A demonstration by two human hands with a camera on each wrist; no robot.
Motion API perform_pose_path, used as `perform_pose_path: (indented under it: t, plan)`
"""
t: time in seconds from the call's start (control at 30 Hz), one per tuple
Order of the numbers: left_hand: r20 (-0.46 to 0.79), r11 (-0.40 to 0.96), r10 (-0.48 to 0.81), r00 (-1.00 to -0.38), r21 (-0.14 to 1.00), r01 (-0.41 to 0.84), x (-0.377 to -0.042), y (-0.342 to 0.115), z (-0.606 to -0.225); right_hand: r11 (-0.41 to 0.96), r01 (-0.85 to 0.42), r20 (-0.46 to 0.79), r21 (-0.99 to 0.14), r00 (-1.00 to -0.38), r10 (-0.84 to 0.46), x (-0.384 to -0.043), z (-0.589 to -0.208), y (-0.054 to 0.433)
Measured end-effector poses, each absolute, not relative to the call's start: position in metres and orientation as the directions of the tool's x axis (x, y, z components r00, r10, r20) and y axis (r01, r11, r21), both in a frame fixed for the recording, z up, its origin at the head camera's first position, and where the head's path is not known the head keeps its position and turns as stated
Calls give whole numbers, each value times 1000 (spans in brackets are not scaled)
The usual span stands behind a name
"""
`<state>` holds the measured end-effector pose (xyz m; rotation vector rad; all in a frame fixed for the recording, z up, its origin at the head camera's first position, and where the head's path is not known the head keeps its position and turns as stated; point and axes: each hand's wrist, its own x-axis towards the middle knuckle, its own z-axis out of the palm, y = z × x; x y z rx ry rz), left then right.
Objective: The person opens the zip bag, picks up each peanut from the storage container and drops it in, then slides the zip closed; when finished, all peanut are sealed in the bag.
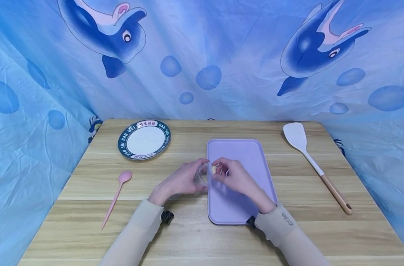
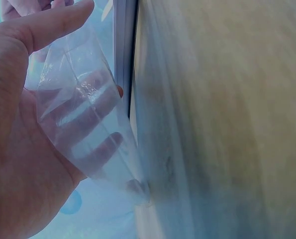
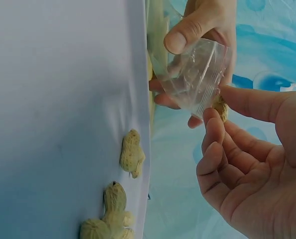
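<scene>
A small clear zip-seal bag [image 3: 195,72] is held in my left hand [image 1: 185,180], thumb on one side and fingers on the other. Through its thin plastic those fingers show in the left wrist view. My right hand [image 1: 236,177] pinches an unshelled peanut [image 3: 221,107] between thumb and fingers, right beside the bag's zip edge. I cannot tell whether the peanut is inside the mouth. Both hands are over the left part of a lilac tray [image 1: 235,147]. Several more peanuts [image 3: 132,152] lie on the tray in the right wrist view; in the head view the right hand hides them.
A white plate with a dark green patterned rim [image 1: 123,142] stands at the back left. In front of it lies a pink spoon [image 1: 116,194]. On the right is a white spatula [image 1: 296,136] with a wooden handle. A blue dolphin-print curtain [image 1: 208,99] hangs behind the table.
</scene>
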<state>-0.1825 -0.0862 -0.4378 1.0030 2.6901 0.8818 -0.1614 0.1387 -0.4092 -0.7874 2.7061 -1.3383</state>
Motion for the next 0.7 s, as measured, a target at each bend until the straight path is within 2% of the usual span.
perform_pose_path:
  t: [0.17,0.7]
  plan:
    - [66,614,634,-771,563,553,-182,-86,-437,503,-468,221,-726,-852,-474,-161,-411,136]
    - [67,605,639,-766,571,555,-182,-85,-437,496,-473,221,-728,-847,-484,-159,-409,139]
